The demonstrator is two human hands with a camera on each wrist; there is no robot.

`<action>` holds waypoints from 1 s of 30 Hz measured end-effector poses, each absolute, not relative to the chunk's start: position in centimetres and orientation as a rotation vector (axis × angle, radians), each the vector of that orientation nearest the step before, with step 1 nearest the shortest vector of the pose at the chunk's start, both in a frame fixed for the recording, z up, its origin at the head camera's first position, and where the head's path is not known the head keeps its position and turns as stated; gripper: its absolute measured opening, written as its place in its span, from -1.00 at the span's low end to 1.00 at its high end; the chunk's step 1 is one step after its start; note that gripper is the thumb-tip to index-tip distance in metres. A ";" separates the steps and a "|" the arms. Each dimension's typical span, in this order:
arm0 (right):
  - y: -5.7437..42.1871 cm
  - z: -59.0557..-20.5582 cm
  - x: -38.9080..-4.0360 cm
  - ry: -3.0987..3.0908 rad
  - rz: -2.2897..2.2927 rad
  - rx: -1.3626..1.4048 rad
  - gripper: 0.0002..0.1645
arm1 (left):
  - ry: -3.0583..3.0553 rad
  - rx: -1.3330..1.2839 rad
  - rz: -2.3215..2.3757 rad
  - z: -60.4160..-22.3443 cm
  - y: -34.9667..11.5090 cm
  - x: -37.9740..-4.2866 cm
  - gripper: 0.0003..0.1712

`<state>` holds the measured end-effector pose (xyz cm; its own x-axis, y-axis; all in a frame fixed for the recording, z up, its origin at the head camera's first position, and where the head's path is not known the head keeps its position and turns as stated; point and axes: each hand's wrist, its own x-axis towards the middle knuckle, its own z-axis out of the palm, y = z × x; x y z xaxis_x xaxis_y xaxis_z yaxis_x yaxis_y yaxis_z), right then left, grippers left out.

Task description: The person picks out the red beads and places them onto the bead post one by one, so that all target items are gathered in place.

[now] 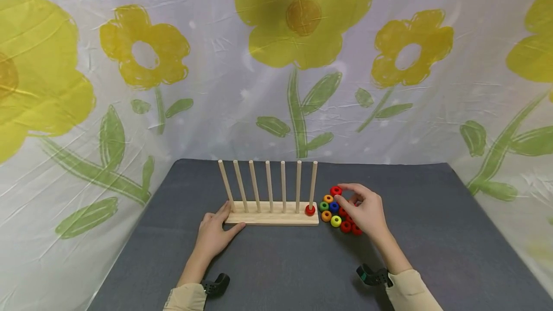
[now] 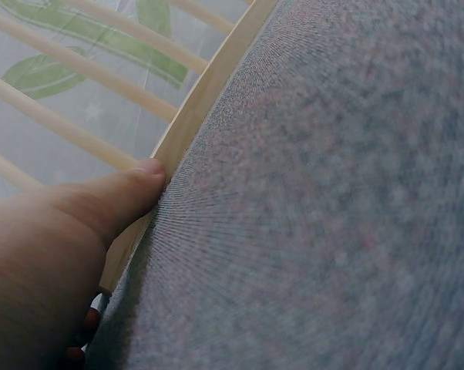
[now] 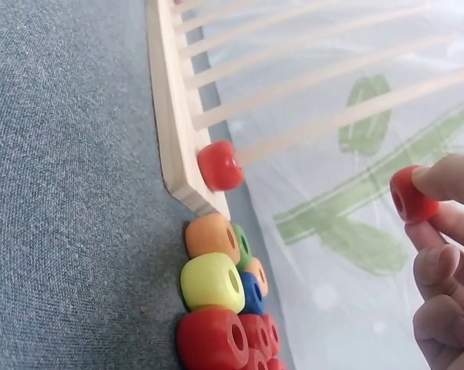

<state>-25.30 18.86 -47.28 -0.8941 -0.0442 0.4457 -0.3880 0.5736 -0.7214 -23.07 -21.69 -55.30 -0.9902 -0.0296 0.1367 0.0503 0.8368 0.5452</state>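
A wooden peg rack [image 1: 272, 219] with several upright pegs stands on the table, and one red bead [image 1: 309, 210] sits at the foot of its rightmost peg. My left hand [image 1: 213, 234] rests at the rack's left end, its thumb [image 2: 143, 171] against the front edge of the base. Over the bead pile my right hand [image 1: 366, 209] pinches a red bead [image 3: 411, 194] between thumb and fingertips. The right wrist view shows that bead raised clear of the others. Loose beads lie grouped by the rack's right end, among them a yellow bead [image 1: 336, 221] and a blue bead [image 1: 334, 206].
A dark grey cloth [image 1: 276, 268] covers the table. Behind it hangs a pale curtain [image 1: 207, 124] with large yellow flowers. Each wrist wears a black band, and the right hand partly covers the bead group in the head view.
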 end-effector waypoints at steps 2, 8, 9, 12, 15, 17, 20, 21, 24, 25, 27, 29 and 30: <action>18.8 -47.2 -25.3 -2.425 1.249 0.353 -0.64 | -2.878 -0.017 -0.858 -55.3 -21.7 -23.1 0.04; 18.6 -47.0 -25.4 -2.398 1.254 0.369 -0.65 | -2.881 -0.019 -0.856 -55.5 -21.8 -23.1 0.05; 18.6 -46.9 -25.4 -2.393 1.254 0.373 -0.65 | -2.880 -0.019 -0.854 -55.5 -21.8 -23.1 0.05; 18.5 -46.8 -25.5 -2.384 1.255 0.381 -0.65 | -2.879 -0.021 -0.853 -55.6 -21.8 -23.1 0.05; 18.4 -46.6 -25.5 -2.375 1.255 0.389 -0.66 | -2.878 -0.024 -0.853 -55.6 -21.8 -23.1 0.05; 18.2 -46.5 -25.5 -2.368 1.257 0.396 -0.66 | -2.878 -0.025 -0.856 -55.6 -21.9 -23.1 0.04; 18.0 -46.2 -25.6 -2.358 1.257 0.404 -0.65 | -2.880 -0.022 -0.857 -55.6 -21.9 -23.1 0.04; 17.9 -46.1 -25.6 -2.356 1.257 0.407 -0.65 | -2.880 -0.021 -0.859 -55.6 -21.9 -23.1 0.04; 17.7 -45.8 -25.5 -2.351 1.258 0.414 -0.65 | -2.882 -0.017 -0.862 -55.5 -21.9 -23.1 0.04; 17.6 -45.7 -25.5 -2.351 1.258 0.415 -0.65 | -2.882 -0.018 -0.863 -55.5 -21.9 -23.0 0.04; 17.5 -45.6 -25.5 -2.347 1.259 0.418 -0.65 | -2.881 -0.021 -0.866 -55.5 -21.9 -23.0 0.04; 17.3 -45.4 -25.4 -2.343 1.262 0.420 -0.66 | -2.881 -0.024 -0.867 -55.5 -21.9 -23.0 0.04; 17.2 -45.3 -25.4 -2.339 1.262 0.422 -0.66 | -2.881 -0.025 -0.869 -55.4 -21.9 -23.0 0.04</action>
